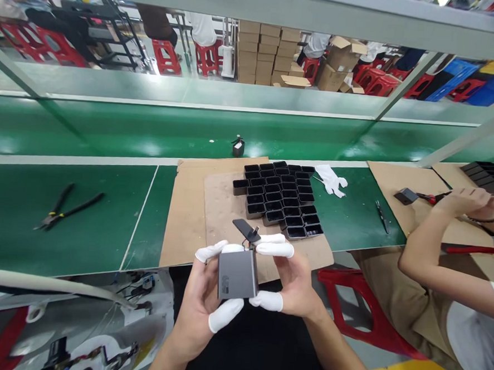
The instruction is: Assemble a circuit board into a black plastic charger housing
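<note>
Between my hands is a dark grey box-shaped device housing [238, 275] with small print on its face. A black end cap [246, 229] stands loose at its far end, joined by short wires. My left hand [207, 294] grips the left side, thumb below and fingers along the top edge. On the right side, my right hand [287, 279] pinches it, thumb at the lower corner and fingers near the cap. White finger cots cover several fingertips of both hands. Beyond them, many open black housings [273, 196] stand in rows on a cardboard sheet [186, 220].
Pliers [56, 212] lie on the green bench at left. A white glove [331, 180] and tweezers [382, 217] lie at right. A small black part [238, 146] sits on the conveyor belt. A co-worker's hands [467, 204] work at far right, beside a red stool [356, 309].
</note>
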Demonstrator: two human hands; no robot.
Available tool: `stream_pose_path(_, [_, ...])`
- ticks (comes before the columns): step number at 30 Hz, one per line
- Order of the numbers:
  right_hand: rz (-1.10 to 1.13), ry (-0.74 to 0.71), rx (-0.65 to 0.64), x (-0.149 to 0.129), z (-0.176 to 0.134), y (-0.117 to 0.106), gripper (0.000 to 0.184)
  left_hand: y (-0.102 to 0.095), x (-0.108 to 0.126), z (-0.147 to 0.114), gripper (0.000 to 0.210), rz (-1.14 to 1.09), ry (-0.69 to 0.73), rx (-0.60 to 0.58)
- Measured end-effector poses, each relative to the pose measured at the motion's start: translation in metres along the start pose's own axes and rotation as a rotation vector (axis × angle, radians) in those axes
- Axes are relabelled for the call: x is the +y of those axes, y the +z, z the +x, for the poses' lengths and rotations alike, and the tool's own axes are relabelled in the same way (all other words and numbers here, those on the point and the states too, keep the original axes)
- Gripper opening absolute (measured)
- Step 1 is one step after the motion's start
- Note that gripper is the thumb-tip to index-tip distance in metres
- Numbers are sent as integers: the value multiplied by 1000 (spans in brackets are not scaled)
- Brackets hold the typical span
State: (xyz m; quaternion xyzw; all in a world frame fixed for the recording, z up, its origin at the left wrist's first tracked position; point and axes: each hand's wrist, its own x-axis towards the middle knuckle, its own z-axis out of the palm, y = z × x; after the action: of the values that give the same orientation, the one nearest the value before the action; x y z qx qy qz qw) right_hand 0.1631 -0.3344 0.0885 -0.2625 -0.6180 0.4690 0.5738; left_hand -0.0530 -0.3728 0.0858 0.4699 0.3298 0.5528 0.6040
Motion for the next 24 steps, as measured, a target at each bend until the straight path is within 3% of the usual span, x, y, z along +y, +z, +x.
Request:
stream_pose_path(4, [109,-25,-2,-1,4,0,81,2,5,11,71,38,99,39])
stream_pose_path(7, [164,26,42,-1,7,6,78,10,4,16,73,16,112,148])
stream_pose_path(10, [210,136,136,0,15,16,64,22,-3,13,65,-38,48,274])
stream_pose_path(14, [252,263,240,-1,28,26,40,39,-9,5,47,-170,-61,339])
stream_pose_path(18, [231,370,245,-3,37,30,32,51,-8,2,43,-180,-95,428])
stream_pose_path(24, [243,421,229,1,37,31,27,50,-6,1,41,-116,-63,468])
